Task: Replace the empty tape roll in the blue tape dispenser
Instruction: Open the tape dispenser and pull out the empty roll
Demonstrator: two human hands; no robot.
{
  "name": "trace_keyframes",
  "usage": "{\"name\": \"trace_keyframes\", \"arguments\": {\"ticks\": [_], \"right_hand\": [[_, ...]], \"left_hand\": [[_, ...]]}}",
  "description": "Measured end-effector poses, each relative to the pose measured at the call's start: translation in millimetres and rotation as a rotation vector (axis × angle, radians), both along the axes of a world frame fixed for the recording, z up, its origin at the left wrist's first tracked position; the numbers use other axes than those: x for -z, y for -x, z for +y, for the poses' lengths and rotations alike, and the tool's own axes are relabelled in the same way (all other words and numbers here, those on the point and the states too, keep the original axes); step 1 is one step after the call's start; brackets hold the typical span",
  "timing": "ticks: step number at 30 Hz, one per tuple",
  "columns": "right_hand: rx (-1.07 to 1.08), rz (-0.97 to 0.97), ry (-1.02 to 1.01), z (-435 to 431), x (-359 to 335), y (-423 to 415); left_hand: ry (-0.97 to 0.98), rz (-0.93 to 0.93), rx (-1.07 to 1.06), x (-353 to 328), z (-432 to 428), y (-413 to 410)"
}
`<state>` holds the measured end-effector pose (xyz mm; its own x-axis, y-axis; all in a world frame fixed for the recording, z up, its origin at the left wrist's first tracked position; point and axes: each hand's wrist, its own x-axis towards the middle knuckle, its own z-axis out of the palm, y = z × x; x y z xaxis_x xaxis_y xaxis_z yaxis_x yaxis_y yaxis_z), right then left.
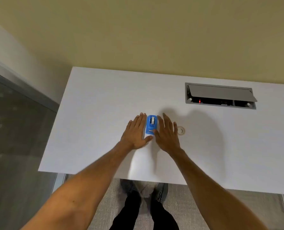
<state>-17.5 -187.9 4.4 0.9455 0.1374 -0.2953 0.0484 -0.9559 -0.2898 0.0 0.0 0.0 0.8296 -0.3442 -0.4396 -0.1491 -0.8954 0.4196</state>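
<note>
The blue tape dispenser (151, 125) stands on the white desk (96, 113), its long axis pointing away from me, with a pale roll in its well at the far end. My left hand (136, 131) lies flat on the desk just left of it, fingers stretched out, thumb tip near its near end. My right hand (167, 133) lies flat just right of it, thumb against its near corner. Neither hand grips anything. A white tape roll (181, 130) lies flat on the desk right of my right hand, partly hidden by my fingers.
A grey cable box (220, 95) with a raised lid and a red light is set into the desk at the back right. A yellow wall runs behind the desk. My legs and shoes show below the desk's near edge.
</note>
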Motion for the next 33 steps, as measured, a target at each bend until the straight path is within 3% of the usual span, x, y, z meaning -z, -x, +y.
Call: {"name": "trace_keyframes", "arguments": {"ticks": [13, 33], "right_hand": [[0.072, -0.151, -0.264, 0.6, 26.0, -19.7], [0.074, -0.076, -0.241, -1.9, 38.8, -47.0]], "left_hand": [[0.185, -0.029, 0.015, 29.9, 5.8, -22.6], [0.191, 0.003, -0.045, 34.0, -1.9, -25.1]]}}
